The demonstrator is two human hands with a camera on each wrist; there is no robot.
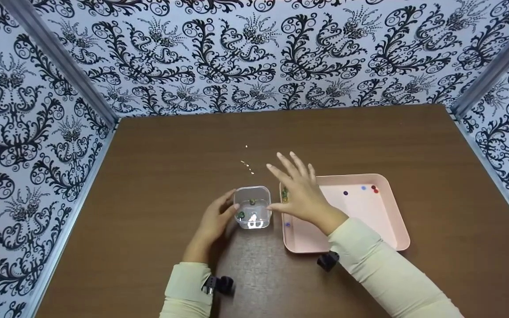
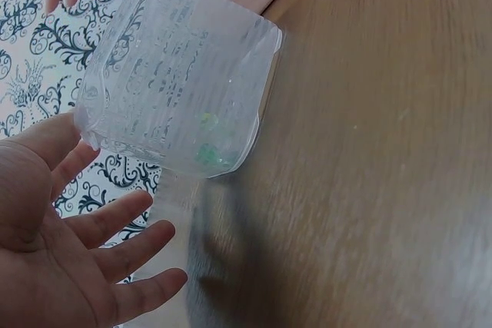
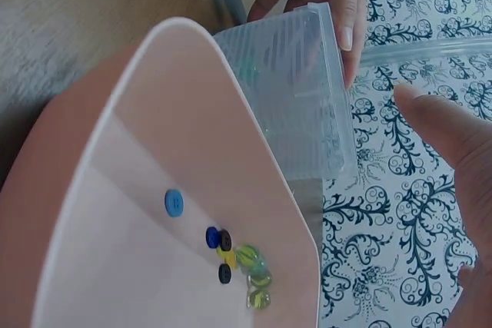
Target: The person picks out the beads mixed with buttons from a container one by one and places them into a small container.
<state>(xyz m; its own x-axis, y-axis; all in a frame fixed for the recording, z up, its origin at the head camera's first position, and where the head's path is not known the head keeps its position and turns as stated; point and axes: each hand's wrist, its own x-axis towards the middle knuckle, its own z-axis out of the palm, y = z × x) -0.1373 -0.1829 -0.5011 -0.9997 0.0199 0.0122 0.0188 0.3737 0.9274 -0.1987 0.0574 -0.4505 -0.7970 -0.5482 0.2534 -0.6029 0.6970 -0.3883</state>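
Note:
A clear plastic container (image 1: 253,191) stands on the table just left of a pink tray (image 1: 402,229). Inside the container lie a green marble (image 1: 241,215) and a yellowish marble (image 1: 252,202). My left hand (image 1: 214,221) holds the container at its left rim, with the thumb at the upper edge and the other fingers spread outside. Over the tray's left side hovers my right hand (image 1: 301,194), fingers spread, nothing held. Its thumb points at the container's right rim. Several marbles (image 3: 260,278) cluster at the tray's wall, partly hidden by this hand in the head view.
Loose buttons lie in the tray: a light blue button (image 3: 174,203), a dark blue button (image 3: 213,237), black ones and red buttons (image 1: 374,190). Small bright specks (image 1: 248,165) show on the table (image 1: 170,154) behind the container. Patterned walls (image 1: 254,53) enclose the table's back and sides.

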